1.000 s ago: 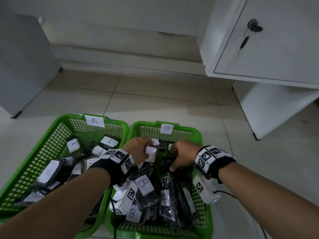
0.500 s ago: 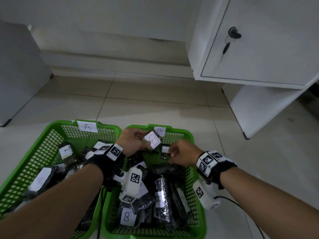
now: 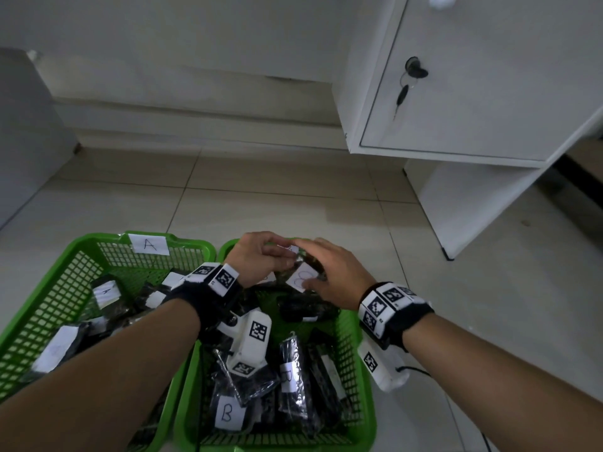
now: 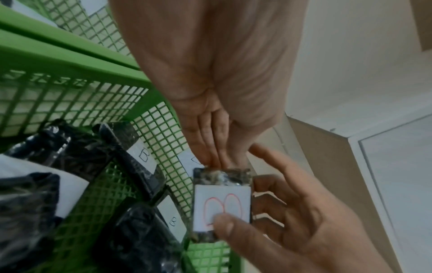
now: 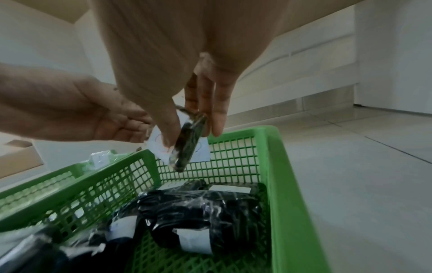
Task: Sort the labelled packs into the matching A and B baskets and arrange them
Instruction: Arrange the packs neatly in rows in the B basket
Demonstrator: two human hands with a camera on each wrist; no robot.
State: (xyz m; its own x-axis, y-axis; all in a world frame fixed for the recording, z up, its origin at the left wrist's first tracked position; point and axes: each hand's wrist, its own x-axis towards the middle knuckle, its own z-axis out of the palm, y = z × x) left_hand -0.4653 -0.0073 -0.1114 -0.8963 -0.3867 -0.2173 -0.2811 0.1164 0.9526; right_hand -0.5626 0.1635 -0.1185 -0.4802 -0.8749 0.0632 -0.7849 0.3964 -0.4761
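Note:
Two green mesh baskets stand side by side on the floor, basket A [image 3: 81,246] on the left and basket B [image 3: 372,419] on the right, both holding several black packs with white labels. Over the far end of basket B [image 5: 287,184] my right hand [image 3: 329,272] pinches a black pack [image 3: 303,277] with a red B on its label [image 4: 222,206], thumb on the label and fingers behind [image 5: 189,144]. My left hand [image 3: 287,256] is beside it, its straight fingers [image 4: 217,147] touching the pack's top end. The basket's own B label is mostly hidden behind the hands.
A white cabinet [image 3: 473,93] with a key in its lock [image 3: 414,73] stands at the right rear, its lower panel [image 3: 463,203] reaching the floor. A grey panel [image 3: 26,125] stands at far left. Tiled floor [image 3: 277,197] lies beyond the baskets.
The B pack that my left hand lifted is now pinched by my right hand. Both hands have moved to the far end of basket B, and my left fingers have straightened.

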